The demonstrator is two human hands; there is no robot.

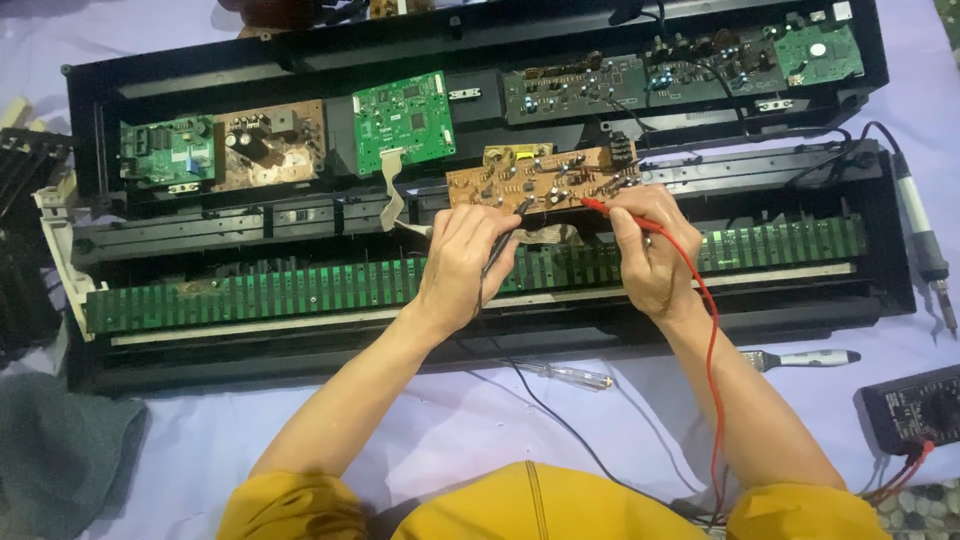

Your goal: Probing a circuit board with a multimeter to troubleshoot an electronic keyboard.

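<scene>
An opened black keyboard case [200, 75] lies across the lilac cloth, its long green contact strip [250, 295] running along the near side. A brown circuit board [540, 178] sits at the case's middle, just beyond that strip. At the board's near edge, the left hand [462, 262] pinches a black probe [497, 250], tip on the board. The right hand [648, 245] pinches a red probe [600, 206], also touching the board. A black multimeter [915, 408] lies beside the case's near right corner, and a soldering iron [925, 245] lies just off its right end.
</scene>
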